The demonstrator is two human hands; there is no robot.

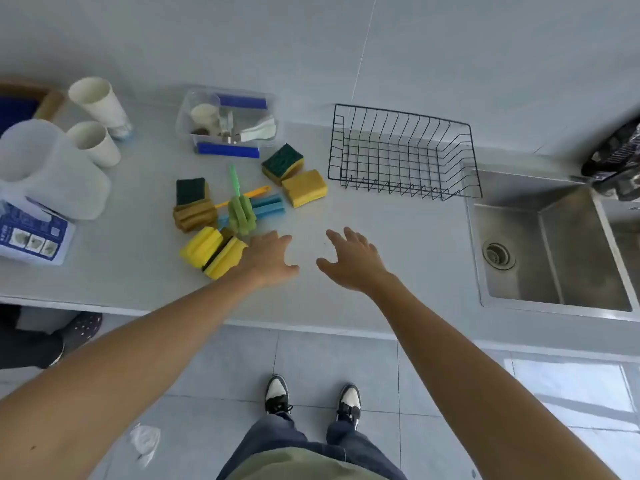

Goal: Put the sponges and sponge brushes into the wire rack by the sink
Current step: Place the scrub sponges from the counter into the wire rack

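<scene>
A black wire rack [403,154] stands empty on the counter, left of the sink [550,244]. Left of the rack lie a green-topped sponge [283,162] and a yellow sponge [304,187]. Further left sit another green-topped sponge [191,191], a brown sponge brush with an orange handle [194,218], a green sponge brush [240,211] and a blue sponge brush [268,209]. Two yellow sponges [214,251] lie nearest me. My left hand [268,259] hovers open just right of those yellow sponges. My right hand [353,261] is open over bare counter.
A clear plastic box with blue clips [228,123] stands behind the sponges. White cups [98,102] and a translucent jug [48,168] crowd the counter's left side. A dark object [614,157] sits at the sink's far corner. Another person's shoe [83,327] shows on the floor at left.
</scene>
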